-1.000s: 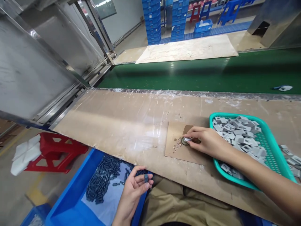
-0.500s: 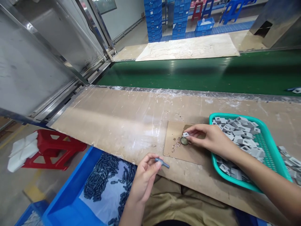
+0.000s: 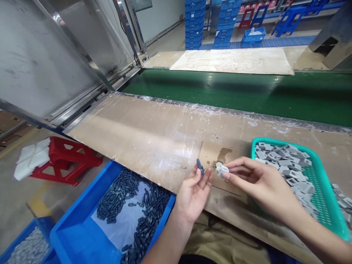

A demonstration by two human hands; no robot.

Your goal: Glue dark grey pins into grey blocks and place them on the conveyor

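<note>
My left hand, palm turned up, pinches a small dark blue plastic peg between thumb and fingers. Close by on the right, my right hand grips a small light grey hollow block by its sides. The two pieces are near each other but apart. Behind the grey block, a small round dish sits on a brown cardboard piece with wet stains. To the right, a green basket holds many such grey blocks, partly hidden by my right forearm.
A blue bin of dark blue pegs stands at the lower left, beside a smaller bin of grey pieces. A red stool is further left. Beyond the worktable runs a green conveyor belt. Loose grey blocks lie right of the basket.
My right hand has lifted the grey block away from the dish and toward me. My left hand has moved up and right, turning the peg more upright. The view has shifted left.
</note>
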